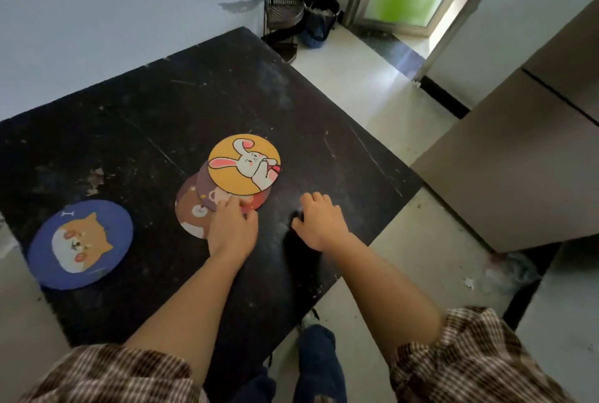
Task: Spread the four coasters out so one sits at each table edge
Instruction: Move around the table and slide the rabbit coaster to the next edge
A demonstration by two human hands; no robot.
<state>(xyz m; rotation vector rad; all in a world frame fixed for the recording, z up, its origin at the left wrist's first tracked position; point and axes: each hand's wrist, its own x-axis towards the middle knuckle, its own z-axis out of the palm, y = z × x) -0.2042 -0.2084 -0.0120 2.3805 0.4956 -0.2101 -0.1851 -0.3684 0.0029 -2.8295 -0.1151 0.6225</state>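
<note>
blue dog coaster [79, 245] already at left counter [146, 117] edge | my left hand [230, 231] fingers press the fanned three-coaster pile [227, 185] at centre, to slide one out | right hand [319, 222] loosely curled, empty, resting just right of pile

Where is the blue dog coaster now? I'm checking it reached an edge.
In the head view, the blue dog coaster lies alone at the table's left edge, apart from the overlapping pile.
</note>
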